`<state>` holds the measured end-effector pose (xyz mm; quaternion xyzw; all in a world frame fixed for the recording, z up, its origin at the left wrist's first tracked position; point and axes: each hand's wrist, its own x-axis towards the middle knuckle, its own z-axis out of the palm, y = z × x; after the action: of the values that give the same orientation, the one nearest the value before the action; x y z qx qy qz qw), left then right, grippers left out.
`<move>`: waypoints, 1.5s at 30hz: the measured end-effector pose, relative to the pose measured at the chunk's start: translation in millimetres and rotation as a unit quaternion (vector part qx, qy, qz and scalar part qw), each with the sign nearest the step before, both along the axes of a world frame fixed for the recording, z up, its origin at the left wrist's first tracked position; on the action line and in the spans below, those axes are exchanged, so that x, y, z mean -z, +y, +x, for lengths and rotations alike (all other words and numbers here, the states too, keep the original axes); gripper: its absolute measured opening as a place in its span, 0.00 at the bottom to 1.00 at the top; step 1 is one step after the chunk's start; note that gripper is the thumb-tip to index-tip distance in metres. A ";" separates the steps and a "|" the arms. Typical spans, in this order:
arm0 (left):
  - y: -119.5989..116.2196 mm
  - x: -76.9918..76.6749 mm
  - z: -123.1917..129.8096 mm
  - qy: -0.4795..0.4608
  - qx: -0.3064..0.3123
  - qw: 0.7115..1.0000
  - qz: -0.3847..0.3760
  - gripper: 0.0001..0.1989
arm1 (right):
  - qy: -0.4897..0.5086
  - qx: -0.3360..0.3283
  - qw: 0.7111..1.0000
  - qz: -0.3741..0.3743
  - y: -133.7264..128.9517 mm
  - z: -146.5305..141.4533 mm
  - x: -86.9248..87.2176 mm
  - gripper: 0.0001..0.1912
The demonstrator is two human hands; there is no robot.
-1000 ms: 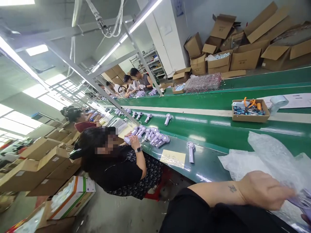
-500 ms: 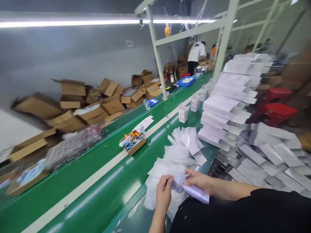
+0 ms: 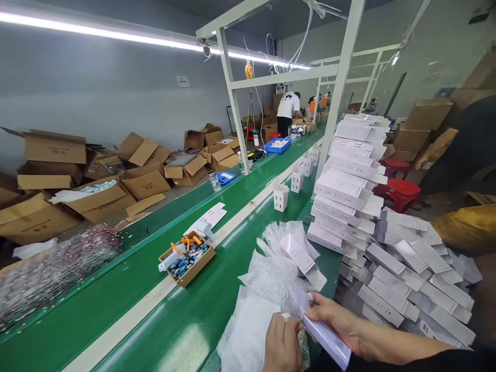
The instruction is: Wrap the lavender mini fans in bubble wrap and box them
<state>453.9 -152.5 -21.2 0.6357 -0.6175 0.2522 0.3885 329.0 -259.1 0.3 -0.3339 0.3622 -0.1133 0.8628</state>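
Fingers (image 3: 316,303), right hand (image 3: 336,319): I am closely gripping the fan (image 3: 328,342). Left hand (image 3: 284,341), beside the fan: tightly pinching a bag (image 3: 289,299). Seemingly bagged: head. Showing bare: handle.

Free belt (image 3: 219,271) btwn tool box (image 3: 197,269) & bags (image 3: 253,318), obstr. R: carton stack (image 3: 343,188)

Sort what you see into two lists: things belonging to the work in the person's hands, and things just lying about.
Belongs:
- purple device, in the right hand
- bubble wrap, by the left hand
- perhaps the stacked white boxes

Seemingly lying about:
- open tool box
- glass jar
- red stools
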 end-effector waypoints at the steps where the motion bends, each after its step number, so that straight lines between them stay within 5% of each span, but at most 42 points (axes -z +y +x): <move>1: -1.6 1.6 3.5 0.004 -0.017 1.000 -0.004 0.11 | 0.008 0.002 1.000 0.002 -0.3 1.3 0.3 0.20; 4: -7.4 2.6 18.5 0.040 -0.017 0.999 0.027 0.13 | 0.005 0.014 1.000 0.006 -2.4 5.9 -1.1 0.20; 10: -10.1 0.9 47.7 0.178 0.101 0.977 0.060 0.13 | -0.035 0.010 0.999 0.038 -6.7 16.6 -1.9 0.23; 15: -3.3 2.7 26.9 0.303 0.036 0.949 0.078 0.11 | -0.019 0.057 0.997 0.043 -4.3 26.2 -10.2 0.19; 23: -6.0 -12.7 5.5 0.493 0.098 0.841 0.200 0.07 | -0.018 0.021 0.998 0.062 -10.5 19.5 -24.0 0.15; 26: -9.6 -19.9 10.7 0.465 0.051 0.867 0.174 0.05 | 0.003 0.040 0.998 0.041 -10.1 15.9 -23.8 0.13; 31: -5.5 -22.3 6.5 0.237 -0.015 0.957 0.165 0.15 | 0.012 -0.012 1.000 -0.011 -3.8 4.7 -21.9 0.25; 39: -1.3 -14.3 -7.8 0.027 0.022 0.973 0.228 0.10 | 0.052 -0.021 0.985 -0.166 4.7 -5.2 -5.9 0.32; 42: 9.8 -7.6 -13.7 0.068 0.074 0.973 0.209 0.10 | 0.048 -0.033 0.993 -0.104 2.7 -8.1 0.7 0.28; 45: 24.1 0.8 -19.9 0.096 0.042 0.976 0.189 0.09 | 0.069 -0.017 0.997 -0.007 3.2 -11.6 6.1 0.16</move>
<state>434.0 -128.5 -22.0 0.6926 -0.6400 0.0522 0.3287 317.4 -255.9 -5.8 -0.3529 0.4142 -0.0779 0.8354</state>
